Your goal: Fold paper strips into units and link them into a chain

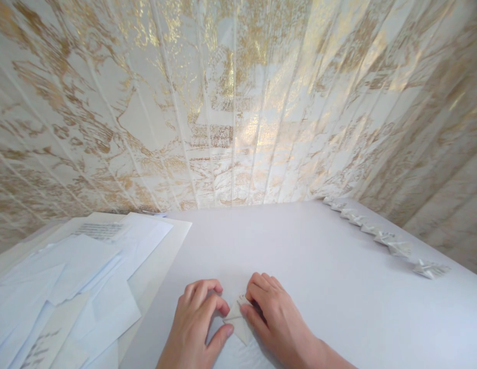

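Head view: small folded paper [238, 322] flat on the pale surface [292, 246], low centre, between the two hands. Left hand [226, 321] at its left corner: thumb and forefinger a narrow gap apart about that corner, other fingers curled. Right hand [243, 304] holds the upper right edge, thumb and bent forefinger pinched on the paper. Left side of surface: loose, overlapping sheets [88, 256], mostly white, a few with dark print. Right edge: row of small folded pieces [399, 249] running back toward a gold-and-white patterned wall covering [234, 128]; nearest one slightly apart from the rest.
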Tool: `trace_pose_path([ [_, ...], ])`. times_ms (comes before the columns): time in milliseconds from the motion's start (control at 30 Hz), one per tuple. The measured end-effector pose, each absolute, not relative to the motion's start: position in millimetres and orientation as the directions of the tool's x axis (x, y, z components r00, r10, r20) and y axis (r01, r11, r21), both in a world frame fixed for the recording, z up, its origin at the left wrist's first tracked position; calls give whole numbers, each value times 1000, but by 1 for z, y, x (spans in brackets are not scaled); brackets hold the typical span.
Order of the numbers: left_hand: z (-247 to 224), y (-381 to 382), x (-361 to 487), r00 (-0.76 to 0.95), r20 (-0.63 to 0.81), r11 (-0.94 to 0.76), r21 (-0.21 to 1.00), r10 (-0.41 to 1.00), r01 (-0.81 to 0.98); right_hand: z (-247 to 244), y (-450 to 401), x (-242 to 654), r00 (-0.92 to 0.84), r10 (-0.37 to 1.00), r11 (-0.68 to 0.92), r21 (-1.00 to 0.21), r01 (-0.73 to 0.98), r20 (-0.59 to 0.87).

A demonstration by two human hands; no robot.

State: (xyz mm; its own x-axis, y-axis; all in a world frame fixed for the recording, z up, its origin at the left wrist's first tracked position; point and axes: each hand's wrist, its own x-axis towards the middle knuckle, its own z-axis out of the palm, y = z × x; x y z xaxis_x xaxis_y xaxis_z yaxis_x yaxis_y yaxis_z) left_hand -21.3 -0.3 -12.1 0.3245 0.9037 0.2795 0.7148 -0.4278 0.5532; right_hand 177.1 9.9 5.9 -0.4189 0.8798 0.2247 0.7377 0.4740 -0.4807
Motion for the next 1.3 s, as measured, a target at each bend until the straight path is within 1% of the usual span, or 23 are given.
trace_pose_path([
  [167, -11, -4, -18, 279, 335, -424, 521, 900, 741, 7, 11, 178, -420, 880, 472, -491, 732, 220],
  [467, -1, 0, -10, 304, 321, -421, 413, 897, 807, 7, 10, 175, -391, 894, 448, -476, 757, 220],
  [867, -3, -3, -9, 322, 348, -443, 366, 881, 818, 4, 9, 174, -394, 880, 473, -427, 771, 265],
  [1133, -2, -1, -7, 336, 359, -457, 336, 871, 824, 5, 12, 172, -403, 880, 473, -393, 789, 251],
  [1300, -5, 1, -7, 343, 356, -458, 319, 869, 829, 4, 13, 172, -401, 881, 471, -392, 791, 250],
])
